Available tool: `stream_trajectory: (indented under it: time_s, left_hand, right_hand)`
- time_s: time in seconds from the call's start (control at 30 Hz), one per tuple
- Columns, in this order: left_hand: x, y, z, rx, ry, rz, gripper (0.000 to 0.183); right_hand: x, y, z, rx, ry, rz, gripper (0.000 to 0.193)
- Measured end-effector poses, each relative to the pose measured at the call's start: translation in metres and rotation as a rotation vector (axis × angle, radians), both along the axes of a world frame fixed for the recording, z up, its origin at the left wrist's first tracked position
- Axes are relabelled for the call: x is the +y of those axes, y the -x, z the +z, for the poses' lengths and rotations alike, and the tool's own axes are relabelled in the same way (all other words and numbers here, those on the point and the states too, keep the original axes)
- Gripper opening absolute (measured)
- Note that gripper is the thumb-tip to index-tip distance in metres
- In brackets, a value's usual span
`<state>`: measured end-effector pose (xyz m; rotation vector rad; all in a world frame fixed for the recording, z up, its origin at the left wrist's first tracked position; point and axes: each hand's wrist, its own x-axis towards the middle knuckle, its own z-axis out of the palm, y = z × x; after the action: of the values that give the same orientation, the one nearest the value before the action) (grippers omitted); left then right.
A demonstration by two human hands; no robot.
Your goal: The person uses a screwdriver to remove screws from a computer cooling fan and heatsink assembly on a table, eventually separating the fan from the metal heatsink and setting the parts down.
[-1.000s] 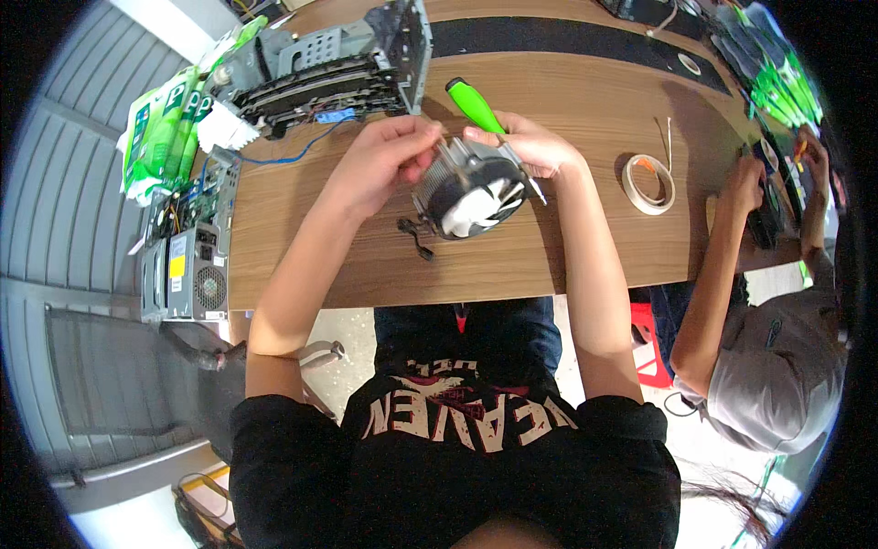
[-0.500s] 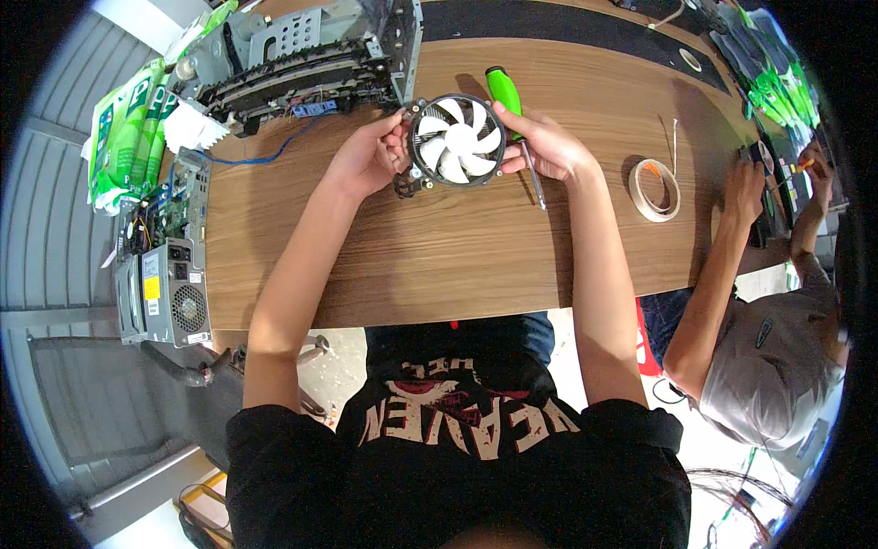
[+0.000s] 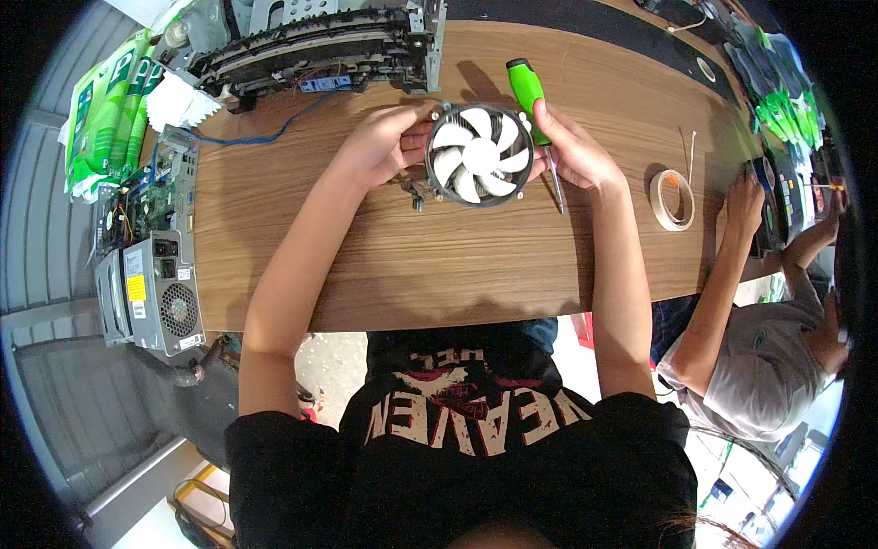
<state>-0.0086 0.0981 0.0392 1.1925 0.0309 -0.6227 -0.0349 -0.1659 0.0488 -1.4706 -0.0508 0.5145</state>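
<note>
tilted a second ago, the cooling fan (image 3: 480, 156) now faces up over the counter (image 3: 393, 274), baring its front. fingers of the left hand (image 3: 384, 148) grip its left edge; the right hand's fingers (image 3: 571, 130) grasp its right edge and a green screwdriver (image 3: 525, 84), crowding that side. a tape roll (image 3: 657, 201) lies right, a metal chassis (image 3: 320, 48) far left.

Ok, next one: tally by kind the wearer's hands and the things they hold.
Hands: 2 (left hand, right hand)
Cooling fan with white blades: 1
Green-handled screwdriver: 1
Total: 4
</note>
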Motion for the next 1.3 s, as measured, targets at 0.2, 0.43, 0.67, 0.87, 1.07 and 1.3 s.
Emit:
stream_trajectory:
  time_s: [0.2, 0.43, 0.67, 0.87, 1.07, 1.3]
  left_hand:
    - [0.004, -0.004, -0.013, 0.174, -0.012, 0.165, 0.028]
    - [0.002, 0.012, 0.005, 0.011, -0.024, 0.096, 0.032]
    - [-0.001, 0.016, -0.011, -0.196, -0.127, 0.122, 0.03]
    - [-0.007, 0.018, -0.006, -0.278, -0.189, 0.14, 0.028]
    - [-0.013, 0.022, -0.003, -0.482, -0.416, 0.238, 0.022]
    - [-0.007, 0.014, -0.017, -0.833, -0.52, 0.352, 0.02]
  right_hand:
    - [0.014, 0.006, 0.012, -0.022, 0.067, -0.08, 0.071]
    - [0.004, 0.002, 0.009, 0.037, 0.217, -0.008, 0.073]
    - [-0.003, 0.006, 0.027, -0.242, 0.309, -0.361, 0.058]
    - [0.019, 0.019, 0.056, -0.595, -0.363, -0.367, 0.059]
    - [0.035, 0.01, 0.062, -1.008, -0.127, -0.234, 0.076]
    - [0.031, 0.012, 0.041, -1.23, -0.068, -0.61, 0.066]
